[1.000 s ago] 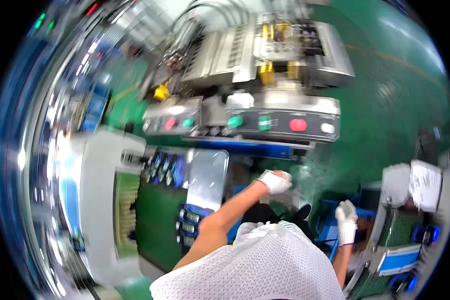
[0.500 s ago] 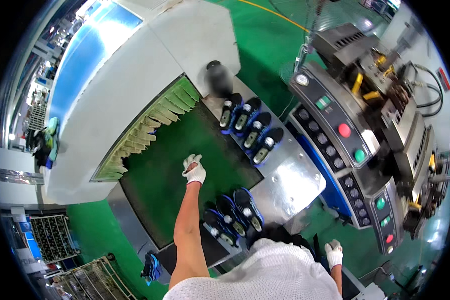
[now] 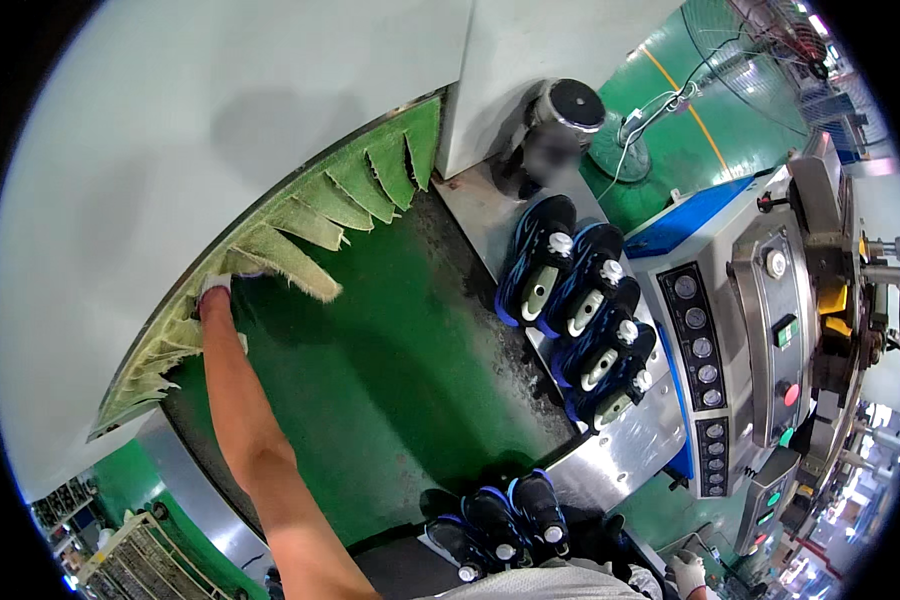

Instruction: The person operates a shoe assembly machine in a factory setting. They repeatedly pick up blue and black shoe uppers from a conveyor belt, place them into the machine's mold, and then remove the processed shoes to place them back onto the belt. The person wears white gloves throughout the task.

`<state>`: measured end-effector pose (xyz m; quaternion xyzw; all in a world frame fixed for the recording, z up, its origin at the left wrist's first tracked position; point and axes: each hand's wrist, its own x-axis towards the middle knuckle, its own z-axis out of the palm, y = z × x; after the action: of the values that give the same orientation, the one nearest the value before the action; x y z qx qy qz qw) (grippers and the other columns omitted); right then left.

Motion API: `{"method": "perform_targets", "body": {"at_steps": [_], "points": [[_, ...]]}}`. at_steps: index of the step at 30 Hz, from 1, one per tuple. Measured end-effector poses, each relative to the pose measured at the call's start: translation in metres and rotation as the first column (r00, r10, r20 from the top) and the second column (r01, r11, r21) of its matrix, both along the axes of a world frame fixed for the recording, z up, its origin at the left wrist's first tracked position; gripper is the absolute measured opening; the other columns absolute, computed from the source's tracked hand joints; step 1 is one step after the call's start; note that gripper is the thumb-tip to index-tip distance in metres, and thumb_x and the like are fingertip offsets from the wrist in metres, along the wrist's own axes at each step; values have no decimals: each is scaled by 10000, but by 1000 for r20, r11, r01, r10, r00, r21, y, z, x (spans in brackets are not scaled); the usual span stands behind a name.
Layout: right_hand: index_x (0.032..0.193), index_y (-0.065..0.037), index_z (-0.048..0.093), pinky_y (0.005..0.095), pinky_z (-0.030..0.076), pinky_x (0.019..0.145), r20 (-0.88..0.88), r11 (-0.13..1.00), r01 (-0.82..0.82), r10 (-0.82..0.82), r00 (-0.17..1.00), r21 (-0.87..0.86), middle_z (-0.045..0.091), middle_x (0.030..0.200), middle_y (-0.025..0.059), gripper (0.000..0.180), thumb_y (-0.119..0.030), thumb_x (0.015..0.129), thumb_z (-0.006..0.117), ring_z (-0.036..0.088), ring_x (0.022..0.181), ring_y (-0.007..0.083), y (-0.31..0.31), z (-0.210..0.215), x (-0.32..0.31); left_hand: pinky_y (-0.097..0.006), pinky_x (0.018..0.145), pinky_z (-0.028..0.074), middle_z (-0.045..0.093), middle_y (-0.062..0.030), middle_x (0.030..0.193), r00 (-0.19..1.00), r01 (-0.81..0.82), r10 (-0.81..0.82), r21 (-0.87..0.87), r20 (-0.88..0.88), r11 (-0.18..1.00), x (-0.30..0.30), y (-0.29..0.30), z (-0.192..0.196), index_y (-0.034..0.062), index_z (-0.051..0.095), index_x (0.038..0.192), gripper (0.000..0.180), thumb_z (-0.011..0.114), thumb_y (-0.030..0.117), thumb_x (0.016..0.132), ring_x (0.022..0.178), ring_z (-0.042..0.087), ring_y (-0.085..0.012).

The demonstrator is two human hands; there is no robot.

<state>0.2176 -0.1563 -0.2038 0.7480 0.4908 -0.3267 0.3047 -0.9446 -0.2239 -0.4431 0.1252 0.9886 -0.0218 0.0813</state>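
Since half a second ago the left hand [image 3: 213, 290] has gone from mid-belt up to the fringe curtain [image 3: 300, 225] at the tunnel mouth. It now sits at the flaps, white-gloved, wrist under 1 strip. Cannot tell if the fingers are curled or flat; nothing visibly gripped. Reads like a reach into the tunnel opening, so the work has moved from the shoes to the curtain end of the belt.

Right hand [image 3: 686, 574] also gloved, low at the bottom edge, near the control box [image 3: 770, 500]. Only partly in view, so open or closed is unclear.

Green belt [image 3: 390, 360] is bare between the hand and the shoes. 4 blue-black shoes [image 3: 580, 310] lie soles-up in a row on the steel counter [image 3: 660, 430] right of the belt. 3 more shoes [image 3: 500, 520] sit at the near end, by the person's body.

Markings: grey panel [image 3: 698, 350] with a column of round dials, blue-edged, beside the shoe row. Red button [image 3: 790, 394] and green lamp further right. Yellow line [image 3: 685, 95] on the green floor, top right. No packages or readable signs.
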Motion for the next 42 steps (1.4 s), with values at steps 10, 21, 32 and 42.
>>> {"method": "perform_targets", "body": {"at_steps": [10, 21, 32, 42], "points": [[1250, 12, 694, 376, 545, 969, 14, 991, -47, 46, 999, 126, 746, 1171, 208, 576, -378, 829, 744, 714, 1120, 301, 44, -33, -77, -516, 807, 534, 725, -221, 956, 954, 128, -89, 118, -287, 985, 110, -63, -3, 33, 715, 1078, 401, 517, 379, 1027, 914, 690, -430], [1495, 35, 447, 403, 415, 1142, -530, 705, -622, 691, 491, 342, 526, 1496, 255, 782, -403, 909, 723, 529, 1377, 355, 99, 56, -339, -495, 710, 517, 658, -121, 913, 559, 679, -829, 578, -7, 452, 461, -55, 188, 138, 677, 800, 40, 657, 170, 812, 858, 646, -366], [1080, -2, 640, 451, 547, 726, -604, 553, -300, 789, -112, 778, 694, 883, 206, 488, -401, 837, 780, 680, 799, 407, 146, 91, -293, -459, 866, 566, 673, -144, 1199, -515, 544, -803, 609, -301, -577, 646, 150, 401, 96, 688, 1042, 284, 679, 35, 764, 1036, 662, -390], [1493, -7, 464, 377, 585, 949, -730, 729, 414, -171, -661, -546, 675, 1306, 142, 868, -162, 750, 886, 700, 1107, 244, 161, 146, -61, -440, 1094, 470, 555, -190, 1455, -52, 775, -859, 523, -509, -356, 765, 383, 468, 48, 584, 1377, 520, 735, 75, 879, 1327, 543, -381]]}}
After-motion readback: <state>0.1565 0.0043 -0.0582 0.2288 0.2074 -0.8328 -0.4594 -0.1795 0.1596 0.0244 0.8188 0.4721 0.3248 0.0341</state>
